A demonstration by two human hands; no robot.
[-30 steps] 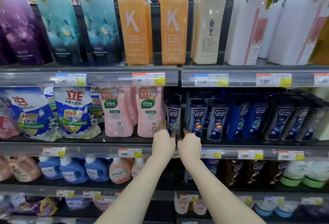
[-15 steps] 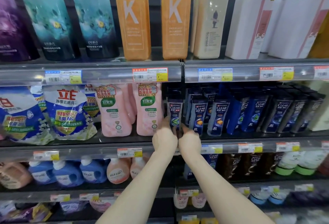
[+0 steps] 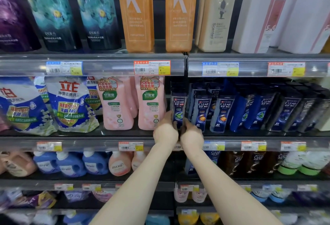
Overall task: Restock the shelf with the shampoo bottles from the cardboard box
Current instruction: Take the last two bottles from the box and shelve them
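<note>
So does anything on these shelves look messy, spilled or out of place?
Nothing looks spilled or broken. The shampoo bottle held by the left hand and right hand stands upright at the left end of its row. Only the blue-and-white pouches on the same shelf look untidy, slumped and overlapping each other.

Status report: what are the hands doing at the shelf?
Both left hand and right hand grip Clear shampoo bottle. Upright on shelf. Pink bottle close beside.
</note>
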